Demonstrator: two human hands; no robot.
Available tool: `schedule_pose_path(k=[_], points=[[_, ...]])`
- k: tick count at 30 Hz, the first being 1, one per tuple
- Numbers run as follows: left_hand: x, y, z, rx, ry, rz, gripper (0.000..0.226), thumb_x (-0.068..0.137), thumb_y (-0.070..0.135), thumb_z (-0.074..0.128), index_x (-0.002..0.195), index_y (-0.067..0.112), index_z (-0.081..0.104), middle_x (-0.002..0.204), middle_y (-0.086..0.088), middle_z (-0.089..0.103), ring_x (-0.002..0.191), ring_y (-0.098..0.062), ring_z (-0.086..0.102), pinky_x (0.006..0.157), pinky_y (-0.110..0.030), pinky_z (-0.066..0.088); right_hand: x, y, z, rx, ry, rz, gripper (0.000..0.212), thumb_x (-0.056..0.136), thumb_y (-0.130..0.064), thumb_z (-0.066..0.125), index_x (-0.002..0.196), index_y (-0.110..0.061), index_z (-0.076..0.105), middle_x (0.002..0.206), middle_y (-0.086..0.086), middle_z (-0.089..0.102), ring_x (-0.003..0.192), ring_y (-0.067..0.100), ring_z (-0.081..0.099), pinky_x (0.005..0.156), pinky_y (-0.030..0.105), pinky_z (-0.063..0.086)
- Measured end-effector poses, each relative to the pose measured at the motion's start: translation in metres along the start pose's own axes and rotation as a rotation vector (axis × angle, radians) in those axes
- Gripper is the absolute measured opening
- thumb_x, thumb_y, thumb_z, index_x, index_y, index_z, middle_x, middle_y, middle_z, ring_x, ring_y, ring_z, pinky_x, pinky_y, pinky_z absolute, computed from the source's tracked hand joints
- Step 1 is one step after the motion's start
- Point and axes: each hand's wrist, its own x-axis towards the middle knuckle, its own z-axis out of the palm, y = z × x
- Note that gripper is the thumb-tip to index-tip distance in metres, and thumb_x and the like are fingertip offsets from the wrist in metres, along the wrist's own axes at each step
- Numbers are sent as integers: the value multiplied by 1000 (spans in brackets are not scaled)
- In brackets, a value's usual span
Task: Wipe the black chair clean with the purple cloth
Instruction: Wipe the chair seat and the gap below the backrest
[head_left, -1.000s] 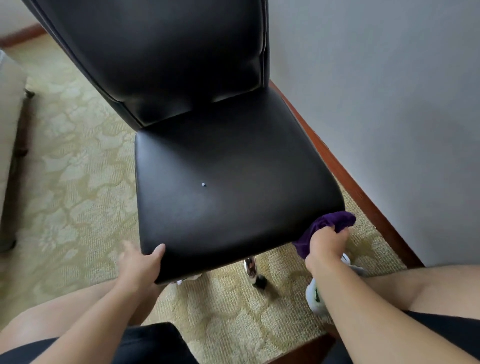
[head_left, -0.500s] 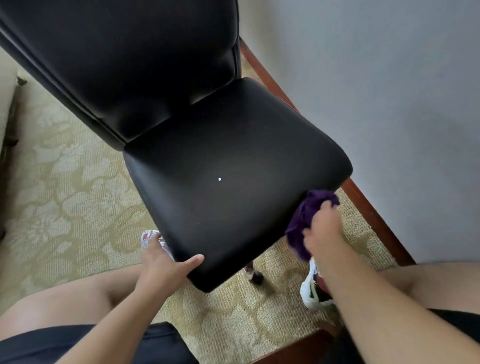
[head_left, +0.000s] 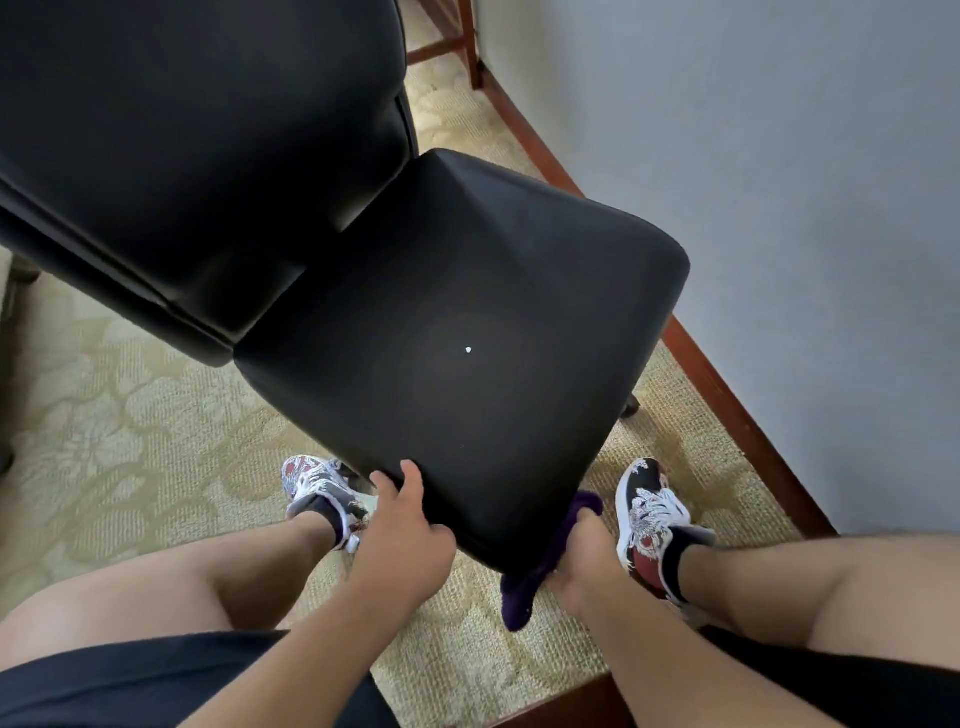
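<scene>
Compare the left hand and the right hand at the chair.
The left hand holds no cloth and grips the black chair directly; the right hand grips the purple cloth. The left hand's fingers lie over the seat's top near its front corner; the right hand sits lower, against the seat's edge, cloth hanging below it. Both are at the seat's near end.

The left hand gripped the black chair seat's near corner. The right hand pressed the purple cloth against its front edge. A white speck lay mid-seat.
</scene>
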Motion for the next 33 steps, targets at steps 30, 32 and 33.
schedule_pose_path(k=[30, 32, 33], points=[[25, -37, -74, -171, 241, 64, 62, 94, 28, 65, 152, 29, 41, 158, 4, 34, 118, -4, 50, 91, -17, 39, -6, -146, 5, -928, 380, -1073, 41, 102, -8, 46, 140, -14, 57, 161, 11, 37, 147, 33, 34, 120, 46, 27], [19, -37, -61, -188, 161, 43, 69, 94, 27, 66, 156, 28, 35, 165, 2, 22, 144, -15, 33, 113, -33, 34, -1, -152, 3, -794, 440, -931, 42, 106, -17, 40, 147, -19, 47, 166, 8, 28, 148, 32, 33, 120, 46, 28], [17, -35, -56, -193, 115, 20, 72, 94, 27, 66, 157, 28, 31, 167, 2, 15, 150, -18, 25, 116, -35, 32, -1, -145, 8, -764, 448, -920, 42, 106, -17, 39, 148, -18, 44, 167, 10, 23, 148, 34, 33, 120, 46, 28]])
